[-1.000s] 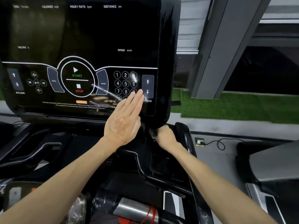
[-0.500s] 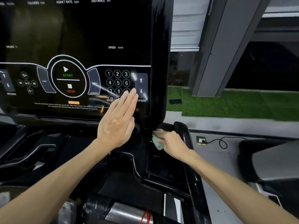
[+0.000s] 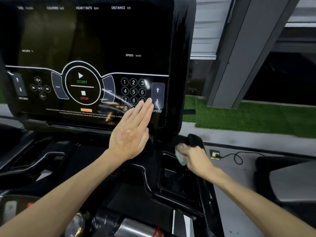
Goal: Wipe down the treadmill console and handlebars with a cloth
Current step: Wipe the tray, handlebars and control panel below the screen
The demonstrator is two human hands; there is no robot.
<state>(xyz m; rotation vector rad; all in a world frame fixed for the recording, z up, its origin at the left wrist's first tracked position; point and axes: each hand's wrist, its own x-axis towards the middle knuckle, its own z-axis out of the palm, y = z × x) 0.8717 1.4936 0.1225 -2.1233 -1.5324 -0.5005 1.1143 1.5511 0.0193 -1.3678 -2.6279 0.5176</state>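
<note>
**A:** Your left hand (image 3: 130, 134) lies flat against the console (image 3: 95, 36). Its fingers are straight and pressed side by side, and it grips nothing.

**B:** Your fingertips (image 3: 148, 103) reach the keypad (image 3: 133, 91) and cover the 9. The SPEED arrows (image 3: 157, 95) sit just to the right of them. The START and STOP circle (image 3: 82, 85) is well off to the left of that hand.

**A:** Your right hand (image 3: 194, 159) is lower and to the right of your left one, apart from it. It is blurred, but you can see your fingers curled round the cloth (image 3: 180, 157).

**B:** The cloth is pale green and bunched, and it pokes out on the left side of your right hand. You have it against the black plastic just below the console's bottom right corner.

**A:** The end of the handlebar (image 3: 195, 139) rises just beyond your right knuckles. The blur hides whether you touch it.

**B:** A recessed pocket (image 3: 172, 180) in the black housing lies just under and to the left of that hand. To its right, a floor socket (image 3: 215, 154) has a black cable (image 3: 237, 157) looping away. Green turf (image 3: 239, 117) lies farther off.
</note>
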